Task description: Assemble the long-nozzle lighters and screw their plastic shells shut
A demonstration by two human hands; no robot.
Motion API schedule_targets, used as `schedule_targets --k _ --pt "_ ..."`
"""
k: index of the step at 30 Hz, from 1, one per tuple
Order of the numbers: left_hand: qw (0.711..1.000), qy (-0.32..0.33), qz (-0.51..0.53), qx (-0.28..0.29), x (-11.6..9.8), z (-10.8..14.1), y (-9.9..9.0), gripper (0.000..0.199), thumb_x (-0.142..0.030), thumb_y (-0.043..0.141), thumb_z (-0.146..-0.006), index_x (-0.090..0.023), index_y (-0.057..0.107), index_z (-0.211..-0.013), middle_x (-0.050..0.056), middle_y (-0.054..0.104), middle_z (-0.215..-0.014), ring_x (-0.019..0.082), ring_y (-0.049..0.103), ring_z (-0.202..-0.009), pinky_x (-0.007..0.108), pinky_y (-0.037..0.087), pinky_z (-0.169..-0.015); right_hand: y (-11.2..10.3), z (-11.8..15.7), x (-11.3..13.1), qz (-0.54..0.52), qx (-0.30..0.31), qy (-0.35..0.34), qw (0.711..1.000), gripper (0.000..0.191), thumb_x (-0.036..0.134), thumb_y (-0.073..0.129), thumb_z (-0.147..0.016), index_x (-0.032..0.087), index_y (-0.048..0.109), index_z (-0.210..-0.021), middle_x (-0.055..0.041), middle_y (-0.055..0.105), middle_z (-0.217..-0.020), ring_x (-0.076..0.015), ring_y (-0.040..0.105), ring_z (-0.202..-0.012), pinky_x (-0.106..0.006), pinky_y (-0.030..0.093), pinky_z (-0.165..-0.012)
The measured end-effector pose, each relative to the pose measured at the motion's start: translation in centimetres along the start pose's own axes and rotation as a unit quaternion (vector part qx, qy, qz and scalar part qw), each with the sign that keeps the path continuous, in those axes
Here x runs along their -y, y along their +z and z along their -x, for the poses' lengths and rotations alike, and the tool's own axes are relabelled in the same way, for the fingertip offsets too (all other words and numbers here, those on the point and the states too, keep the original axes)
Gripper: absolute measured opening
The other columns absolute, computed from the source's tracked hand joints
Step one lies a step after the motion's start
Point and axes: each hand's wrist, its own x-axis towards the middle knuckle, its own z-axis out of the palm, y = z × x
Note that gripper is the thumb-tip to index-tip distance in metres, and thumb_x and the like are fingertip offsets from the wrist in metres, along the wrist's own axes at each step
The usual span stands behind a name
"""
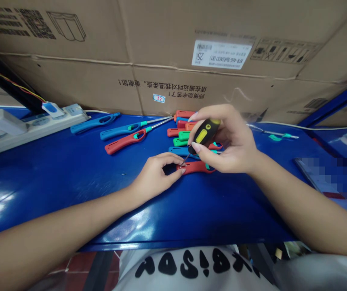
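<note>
Head view: the right hand point(226, 139) grips a yellow-and-black screwdriver point(205, 135), angling its tip onto the end of a red lighter point(196, 167) mid-way across the blue counter point(70, 202), while the left hand point(156, 178) pinches that end, apparently to steady it.

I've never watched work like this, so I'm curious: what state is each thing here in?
left hand: curled, pinching the end of the red utility lighter
right hand: gripping the black-and-yellow screwdriver
black-and-yellow screwdriver: tilted, tip down at the lighter's end
red utility lighter: lying flat on the blue table
power strip: plug inserted
cardboard carton: standing behind the table
</note>
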Motion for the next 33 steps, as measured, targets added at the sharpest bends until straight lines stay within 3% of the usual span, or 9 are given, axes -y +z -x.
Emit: schedule_targets --k 12,19,25,27,30,33 --pt "1.000 0.010 -0.023 0.005 -0.3 0.1 0.0 0.018 -0.017 0.076 -0.080 -0.020 0.072 -0.097 0.005 0.076 -0.104 0.022 0.072 -0.099 0.037 0.057 -0.095 0.2 0.2 -0.4 0.038 0.012 -0.006 0.999 0.046 0.018 0.065 -0.087 0.029 0.050 -0.129 -0.0058 0.063 -0.123 -0.0171 0.070 -0.090 -0.029 0.061 -0.068" --pt "1.000 0.013 -0.021 0.007 -0.2 0.1 0.0 0.018 -0.014 0.075 -0.080 -0.020 0.072 -0.097 0.004 0.076 -0.104 0.022 0.072 -0.099 0.038 0.057 -0.094 0.4 0.2 -0.7 0.047 0.035 -0.004 0.998 0.045 0.022 0.064 -0.089 0.029 0.049 -0.131 -0.0062 0.063 -0.125 -0.0160 0.069 -0.087 -0.026 0.059 -0.062" --pt "1.000 0.015 -0.006 0.010 -0.1 0.1 0.1 0.012 -0.013 0.074 -0.081 -0.018 0.070 -0.091 0.004 0.076 -0.098 0.020 0.072 -0.091 0.035 0.056 -0.089 -0.4 -0.7 0.1 0.027 0.098 0.054 0.993 0.057 0.020 0.059 -0.093 0.028 0.037 -0.145 -0.0080 0.065 -0.126 -0.0215 0.068 -0.106 -0.031 0.060 -0.077" --pt "1.000 0.017 0.000 0.009 -0.1 0.1 0.1 0.011 -0.012 0.074 -0.081 -0.018 0.070 -0.090 0.004 0.075 -0.097 0.020 0.072 -0.092 0.035 0.056 -0.090 -0.6 -1.0 0.4 0.063 0.114 0.063 0.990 0.055 0.021 0.059 -0.094 0.028 0.038 -0.144 -0.0078 0.066 -0.126 -0.0207 0.070 -0.098 -0.030 0.059 -0.071" --pt "1.000 0.019 0.001 0.008 -0.1 0.1 0.2 0.011 -0.013 0.073 -0.082 -0.019 0.070 -0.091 0.004 0.076 -0.098 0.020 0.072 -0.093 0.035 0.055 -0.090 -0.6 -1.2 0.6 0.198 0.096 0.048 0.974 0.052 0.031 0.065 -0.092 0.025 0.046 -0.141 -0.0073 0.071 -0.114 -0.0216 0.071 -0.082 -0.032 0.056 -0.067" --pt "1.000 0.020 -0.005 0.012 -0.2 0.1 0.1 0.012 -0.012 0.073 -0.082 -0.020 0.070 -0.090 0.003 0.076 -0.097 0.020 0.072 -0.093 0.035 0.055 -0.090 -0.1 -1.1 0.7 0.303 0.058 0.010 0.951 0.050 0.044 0.064 -0.093 0.021 0.054 -0.137 -0.0090 0.073 -0.108 -0.0263 0.071 -0.087 -0.036 0.056 -0.072"
